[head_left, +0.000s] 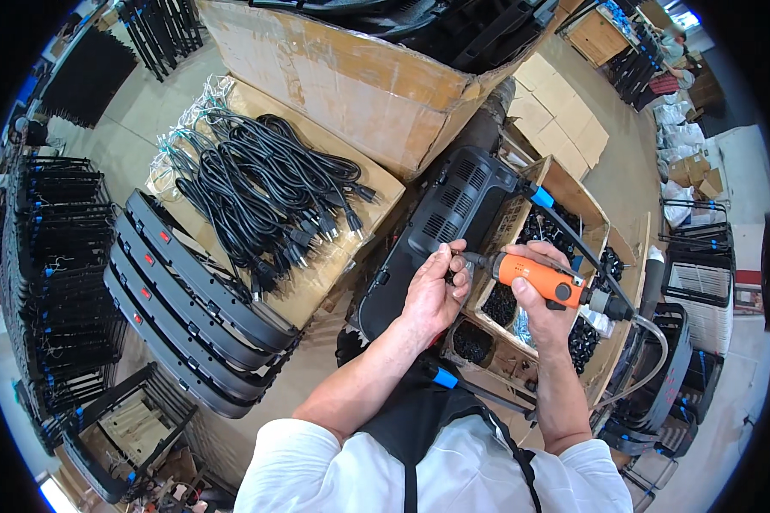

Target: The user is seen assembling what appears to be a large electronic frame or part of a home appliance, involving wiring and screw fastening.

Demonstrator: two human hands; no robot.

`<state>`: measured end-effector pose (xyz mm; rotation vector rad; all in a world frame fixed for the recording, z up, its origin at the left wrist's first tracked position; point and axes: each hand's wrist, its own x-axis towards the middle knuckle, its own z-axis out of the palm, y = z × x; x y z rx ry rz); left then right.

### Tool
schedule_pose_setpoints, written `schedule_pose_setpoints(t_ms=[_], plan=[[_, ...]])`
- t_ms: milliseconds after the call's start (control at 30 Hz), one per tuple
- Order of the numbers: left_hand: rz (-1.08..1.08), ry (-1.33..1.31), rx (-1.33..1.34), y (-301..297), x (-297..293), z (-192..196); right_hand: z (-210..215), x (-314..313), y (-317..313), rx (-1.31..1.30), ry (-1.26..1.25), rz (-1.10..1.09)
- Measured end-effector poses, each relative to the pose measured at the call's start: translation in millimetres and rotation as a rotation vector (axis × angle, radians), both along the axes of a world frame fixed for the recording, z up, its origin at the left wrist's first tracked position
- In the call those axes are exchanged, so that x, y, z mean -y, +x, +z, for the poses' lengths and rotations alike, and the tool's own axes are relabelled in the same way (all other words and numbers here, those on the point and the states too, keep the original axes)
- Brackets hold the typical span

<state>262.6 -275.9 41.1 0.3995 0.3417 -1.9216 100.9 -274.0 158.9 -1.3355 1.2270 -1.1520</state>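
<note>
Driver Held Level, Nose Brought Close to the Left Fingers

Directions are taken from the left hand (436, 295) as the centre of the clock. The fingers of this hand are curled beside the driver's nose; whether something small is clamped between them cannot be told. At three o'clock the orange driver (539, 280) is gripped firmly by the right hand (549, 318), with the fingers wrapped over its body. Its hose (661, 342) is bent away between three and four o'clock.

For good work, it is judged, the nose should be kept in line with the small part, the fingertips should be held clear of whatever turns, and the hose should be left slack.

The black housing (458, 201) is seen at twelve to one o'clock, and the wooden box (573, 192), filled with small dark parts, near two. Farther away, curved covers (194, 275) are stacked at nine o'clock, and black cords (265, 184) are heaped at ten. The large carton (342, 77) is placed at eleven.
</note>
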Motion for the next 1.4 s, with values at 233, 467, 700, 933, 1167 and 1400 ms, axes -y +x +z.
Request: schedule_pose_setpoints(t_ms=[233,467,700,933,1167,1400], plan=[[-0.101,-0.204,0.485,5.8,-19.1,-2.1,-9.5,7.6,3.0,0.093,-0.03,-0.102],[-0.312,-0.095,0.608,48.0,-53.0,-17.1,-5.5,22.7,9.5,0.09,-0.025,-0.072],[-0.218,-0.091,0.773,107.0,-41.6,-12.3,-13.1,39.8,21.1,0.044,0.003,0.005],[-0.219,-0.207,1.679,108.0,-29.4,-8.9,-14.9,63.5,36.0,-0.061,0.007,0.098],[-0.363,-0.331,2.208,112.6,-35.8,-24.7,-22.2,74.2,47.1,-0.058,0.065,0.158],[-0.343,-0.456,2.32,109.3,-32.1,-43.7,-25.0,81.8,50.4,-0.12,0.102,0.161]])
